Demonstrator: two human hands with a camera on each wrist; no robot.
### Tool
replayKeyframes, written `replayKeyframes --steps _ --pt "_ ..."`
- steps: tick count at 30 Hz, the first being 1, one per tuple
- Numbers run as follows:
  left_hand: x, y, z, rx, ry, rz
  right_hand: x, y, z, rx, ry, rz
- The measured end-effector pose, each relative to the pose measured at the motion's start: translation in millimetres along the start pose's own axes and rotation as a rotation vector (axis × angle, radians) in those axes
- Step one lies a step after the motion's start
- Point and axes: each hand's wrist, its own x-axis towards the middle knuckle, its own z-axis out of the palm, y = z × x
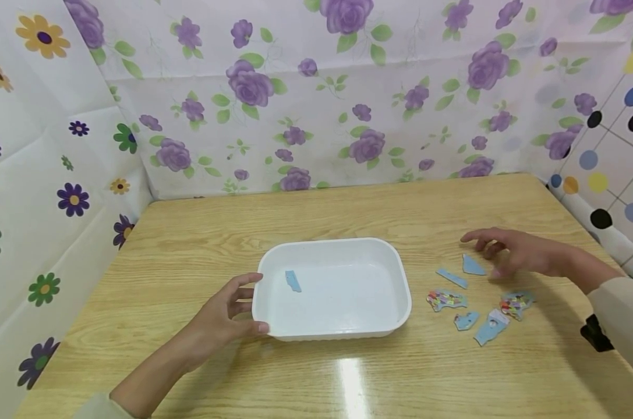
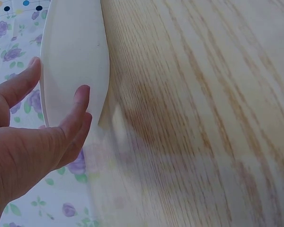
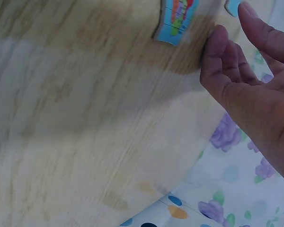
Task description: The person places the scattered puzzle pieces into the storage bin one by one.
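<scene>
A white rectangular tray [image 1: 331, 334] stands on the table. My left hand [image 1: 227, 317] rests at its left end, fingertips at the rim and thumb by the front corner. In the left wrist view, the spread left fingers lie along the tray's outer wall [image 2: 73, 52]. One light-blue puzzle piece [image 1: 293, 281] lies inside the tray. My right hand [image 1: 526, 254] hovers over the right side of the table, fingers loosely bent, nothing seen in them. Beside it lie a blue triangular piece [image 1: 473, 265] and a narrow blue strip [image 1: 452, 278]. The right wrist view shows a multicoloured piece [image 3: 178, 19] near those fingertips.
Nearer the front right lie two multicoloured pieces, one left [image 1: 446, 299] and one right [image 1: 516, 304], plus a small blue piece [image 1: 466, 320] and a longer blue piece [image 1: 491, 327]. Flower-patterned sheets [image 1: 316, 134] hang behind the wooden table [image 1: 216, 227]; a dotted sheet [image 1: 609, 163] hangs at right.
</scene>
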Motion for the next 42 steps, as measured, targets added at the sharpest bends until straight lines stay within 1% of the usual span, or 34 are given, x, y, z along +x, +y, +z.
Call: replayKeyframes --steps 4,7,12,18,22,28,31,37,42 --pt "0.1 -0.4 -0.2 -0.003 -0.003 0.0 0.2 3 5 -0.075 0.027 -0.01" --pt "0.3 -1.0 -0.2 -0.008 -0.008 0.0 1.2 3 7 -0.094 0.032 0.002" --pt "0.5 -1.1 -0.5 -0.008 -0.006 0.004 5.7 4 8 -0.13 0.053 -0.011" --pt "1.0 -0.8 -0.5 -0.004 0.004 0.007 5.3 8 11 -0.171 0.089 -0.073" --pt "1.3 -1.2 -0.5 -0.014 0.004 0.006 4.7 11 13 -0.174 0.112 -0.108" --pt "1.1 -1.9 -0.6 -0.014 0.005 0.003 5.7 14 20 -0.17 0.156 -0.218" --pt "0.7 -1.6 -0.7 -0.012 0.007 0.003 5.8 15 22 -0.175 0.172 -0.237" --pt "0.3 -1.7 -0.3 -0.004 0.011 -0.001 5.2 19 22 -0.19 0.197 -0.231" --pt "0.9 -1.6 -0.2 -0.007 0.008 0.0 3.6 20 20 -0.189 0.213 -0.157"
